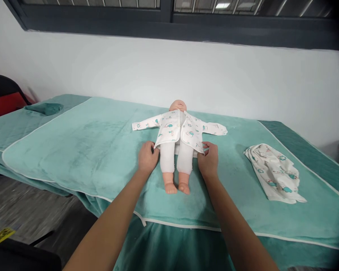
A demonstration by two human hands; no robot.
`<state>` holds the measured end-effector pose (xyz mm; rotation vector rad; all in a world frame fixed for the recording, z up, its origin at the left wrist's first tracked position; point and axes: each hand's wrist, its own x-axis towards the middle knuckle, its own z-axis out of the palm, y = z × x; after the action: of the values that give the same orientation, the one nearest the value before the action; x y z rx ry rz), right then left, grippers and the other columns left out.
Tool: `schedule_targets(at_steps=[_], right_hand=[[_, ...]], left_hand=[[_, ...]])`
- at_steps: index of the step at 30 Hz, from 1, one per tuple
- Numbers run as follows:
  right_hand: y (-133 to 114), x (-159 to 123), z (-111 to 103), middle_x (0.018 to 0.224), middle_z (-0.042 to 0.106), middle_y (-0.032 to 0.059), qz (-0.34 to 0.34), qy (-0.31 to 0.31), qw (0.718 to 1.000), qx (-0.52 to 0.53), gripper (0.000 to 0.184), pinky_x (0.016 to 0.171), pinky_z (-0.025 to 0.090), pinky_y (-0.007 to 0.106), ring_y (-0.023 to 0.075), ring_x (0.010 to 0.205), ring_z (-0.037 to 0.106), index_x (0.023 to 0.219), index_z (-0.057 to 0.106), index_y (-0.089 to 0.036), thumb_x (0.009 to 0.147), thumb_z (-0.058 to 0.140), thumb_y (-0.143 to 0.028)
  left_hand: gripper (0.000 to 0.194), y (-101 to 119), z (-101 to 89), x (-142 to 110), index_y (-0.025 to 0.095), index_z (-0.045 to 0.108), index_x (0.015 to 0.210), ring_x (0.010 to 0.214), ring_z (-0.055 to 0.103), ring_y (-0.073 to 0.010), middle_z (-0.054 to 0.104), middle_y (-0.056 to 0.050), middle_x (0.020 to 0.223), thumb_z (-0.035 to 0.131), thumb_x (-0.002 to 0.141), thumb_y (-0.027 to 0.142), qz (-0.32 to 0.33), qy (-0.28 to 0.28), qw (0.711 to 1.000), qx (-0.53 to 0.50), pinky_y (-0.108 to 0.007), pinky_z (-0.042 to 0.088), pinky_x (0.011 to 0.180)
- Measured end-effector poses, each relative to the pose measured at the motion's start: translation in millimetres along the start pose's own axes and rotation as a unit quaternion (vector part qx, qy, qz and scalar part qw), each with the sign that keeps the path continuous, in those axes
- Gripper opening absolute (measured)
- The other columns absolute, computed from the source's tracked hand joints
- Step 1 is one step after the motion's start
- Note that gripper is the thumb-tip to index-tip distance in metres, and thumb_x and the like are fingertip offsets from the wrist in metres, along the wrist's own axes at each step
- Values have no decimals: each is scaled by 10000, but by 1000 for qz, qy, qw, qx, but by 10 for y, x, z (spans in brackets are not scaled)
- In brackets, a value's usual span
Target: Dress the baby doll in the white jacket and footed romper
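A baby doll (167, 180) lies on its back on a green-covered bed (107, 128), head toward the wall and bare feet toward me. It wears a white printed baby jacket (169, 130), partly open down the front, with both sleeves spread out sideways. White cloth covers the doll's legs down to the shins. My left hand (148, 156) pinches the jacket's lower left corner beside the doll's hip. On the other side, my right hand (209, 158) has its fingers closed on the lower right corner of the jacket. Some fingertips are hidden.
A folded printed white garment (277, 173) lies on the bed to the right. A white wall (115, 67) and a dark window frame (101, 22) rise behind. At the far left are a red and black object (7, 105) and a face hole (43, 108) in the bed cover.
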<state>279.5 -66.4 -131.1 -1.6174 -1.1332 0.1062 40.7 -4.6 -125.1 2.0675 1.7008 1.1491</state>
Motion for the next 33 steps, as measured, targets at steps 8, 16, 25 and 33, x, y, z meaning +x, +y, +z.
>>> schedule_targets(at_steps=[8,16,25,33], right_hand=[[-145,2,43,1161,581,124,-191,29,981,-6,285,963,470,439,247,1123,533,1126,603,-187,855,519,-162],[-458,229,182,1337,636,97,-246,-39,964,-94,260,1052,422,513,289,1254,536,1139,685,-229,974,495,-295],[-575,290,141,1207,725,27,-273,-167,948,1,248,1051,448,417,226,1197,610,1022,723,-250,982,498,-345],[-844,1224,538,1167,649,132,-7,-170,972,-162,339,826,482,356,244,990,623,1075,577,-164,927,485,-454]], left_hand=[[63,-21,48,4,224,500,835,822,544,-202,612,-30,848,479,885,257,-10,-1,999,39,-314,378,702],[62,-13,64,17,220,550,912,952,571,-243,644,-72,959,493,901,240,5,-12,996,84,-353,421,800],[66,16,44,14,220,515,858,920,555,-243,628,-73,930,474,908,209,15,-19,994,103,-361,411,781],[60,13,38,4,228,471,860,924,536,-237,616,-64,943,464,903,186,15,-31,992,120,-357,402,793]])
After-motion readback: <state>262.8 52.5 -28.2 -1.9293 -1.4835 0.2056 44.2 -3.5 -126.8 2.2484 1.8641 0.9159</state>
